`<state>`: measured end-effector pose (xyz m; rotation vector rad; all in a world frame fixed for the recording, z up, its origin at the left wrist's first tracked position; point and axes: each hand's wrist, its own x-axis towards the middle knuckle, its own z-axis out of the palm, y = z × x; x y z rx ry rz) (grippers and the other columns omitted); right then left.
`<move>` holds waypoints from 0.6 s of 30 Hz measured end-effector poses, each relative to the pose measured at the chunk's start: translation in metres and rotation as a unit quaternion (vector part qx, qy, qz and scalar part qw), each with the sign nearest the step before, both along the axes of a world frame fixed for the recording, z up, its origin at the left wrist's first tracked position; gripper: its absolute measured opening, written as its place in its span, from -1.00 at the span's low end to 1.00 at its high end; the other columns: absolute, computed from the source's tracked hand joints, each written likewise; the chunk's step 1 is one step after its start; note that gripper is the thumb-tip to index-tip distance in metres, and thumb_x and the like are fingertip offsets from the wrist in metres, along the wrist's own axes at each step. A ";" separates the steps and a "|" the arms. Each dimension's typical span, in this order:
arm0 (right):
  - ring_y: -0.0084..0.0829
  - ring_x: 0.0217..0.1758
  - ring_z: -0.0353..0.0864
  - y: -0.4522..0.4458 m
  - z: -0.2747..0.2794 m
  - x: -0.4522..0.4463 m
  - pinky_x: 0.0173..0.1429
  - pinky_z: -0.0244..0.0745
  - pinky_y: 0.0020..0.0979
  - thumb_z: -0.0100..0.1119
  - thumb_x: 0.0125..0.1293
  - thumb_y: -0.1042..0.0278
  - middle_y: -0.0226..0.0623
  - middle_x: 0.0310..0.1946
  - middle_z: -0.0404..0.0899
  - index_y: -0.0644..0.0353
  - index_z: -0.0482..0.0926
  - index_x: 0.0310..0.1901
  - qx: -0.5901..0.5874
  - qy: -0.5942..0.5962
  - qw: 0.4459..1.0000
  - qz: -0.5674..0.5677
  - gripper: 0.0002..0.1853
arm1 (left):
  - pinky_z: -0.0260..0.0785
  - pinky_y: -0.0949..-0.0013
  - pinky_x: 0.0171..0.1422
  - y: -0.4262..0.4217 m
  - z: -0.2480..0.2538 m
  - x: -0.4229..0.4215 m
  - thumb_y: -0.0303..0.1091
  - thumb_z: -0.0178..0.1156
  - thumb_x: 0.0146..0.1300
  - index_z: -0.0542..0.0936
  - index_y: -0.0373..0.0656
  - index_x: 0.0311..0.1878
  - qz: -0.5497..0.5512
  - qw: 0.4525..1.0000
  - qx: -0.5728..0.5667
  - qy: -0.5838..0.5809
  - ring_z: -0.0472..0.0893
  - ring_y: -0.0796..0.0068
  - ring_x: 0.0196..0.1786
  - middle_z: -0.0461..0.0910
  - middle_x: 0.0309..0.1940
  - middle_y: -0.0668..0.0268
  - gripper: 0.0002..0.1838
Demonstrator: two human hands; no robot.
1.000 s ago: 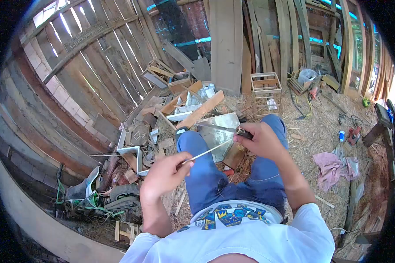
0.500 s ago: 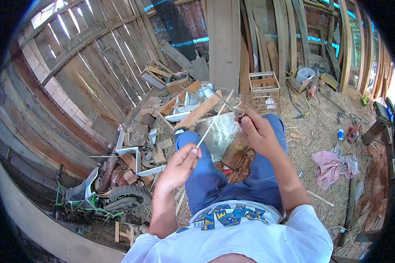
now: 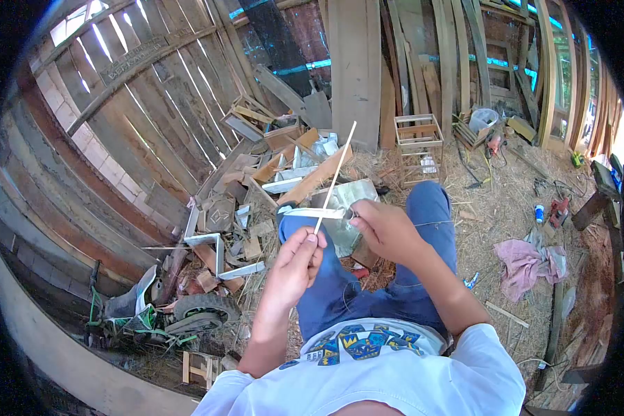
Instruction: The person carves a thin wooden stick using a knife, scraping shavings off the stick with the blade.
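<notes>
My left hand (image 3: 298, 260) is closed around the lower end of a thin, pale wooden stick (image 3: 341, 163), which slants up and away from me. My right hand (image 3: 381, 225) grips a knife (image 3: 315, 213) by its handle, which the fingers mostly hide. The bright blade points left and crosses the stick just above my left fingers; whether it presses into the wood I cannot tell. Both hands are above my lap, in front of my knees. A pale, worn board (image 3: 353, 194) lies between my legs, partly behind the right hand.
Wood offcuts (image 3: 256, 229) are heaped at the left, beside a small motorbike (image 3: 166, 312). Tall planks (image 3: 353, 76) lean on the back wall. To the right lie a pink cloth (image 3: 520, 267), a blue-and-white can (image 3: 539, 213) and a red tool (image 3: 558, 211). Straw and shavings cover the floor.
My right hand has come down and toward me, swinging the knife blade from pointing up-left to nearly level across the stick. The stick now stands steeper; my left hand has barely shifted.
</notes>
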<state>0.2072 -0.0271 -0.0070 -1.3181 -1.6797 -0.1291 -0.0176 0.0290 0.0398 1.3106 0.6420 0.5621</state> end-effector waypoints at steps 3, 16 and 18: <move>0.12 -0.33 0.65 -0.004 0.004 -0.008 -0.28 0.50 0.04 0.17 0.51 0.13 -0.07 -0.39 0.62 0.16 0.47 -0.10 -0.068 -0.011 0.998 0.011 -0.74 | -0.14 0.57 -0.58 -0.008 0.000 0.004 -0.20 -0.07 0.70 0.49 -0.08 -0.09 0.020 1.000 0.008 0.000 0.09 0.80 -0.63 0.22 -0.58 0.60 -0.76; -0.01 -0.47 0.62 -0.011 0.025 -0.014 -0.43 0.47 -0.05 0.14 0.50 -0.01 -0.22 -0.50 0.55 0.08 0.44 -0.25 -0.034 -0.109 0.993 0.019 -0.67 | -0.17 0.54 -0.64 -0.028 0.011 0.001 -0.19 -0.13 0.72 0.44 -0.08 -0.17 0.019 0.998 -0.036 -0.055 0.05 0.78 -0.68 0.14 -0.64 0.62 -0.71; -0.03 -0.48 0.62 -0.012 0.027 -0.015 -0.44 0.47 -0.06 0.15 0.50 -0.02 -0.23 -0.51 0.55 0.07 0.44 -0.26 -0.031 -0.111 0.993 0.018 -0.67 | -0.22 0.53 -0.66 -0.028 0.013 -0.001 -0.17 -0.15 0.72 0.41 -0.05 -0.18 -0.009 0.994 -0.080 -0.071 0.00 0.79 -0.69 0.09 -0.63 0.63 -0.71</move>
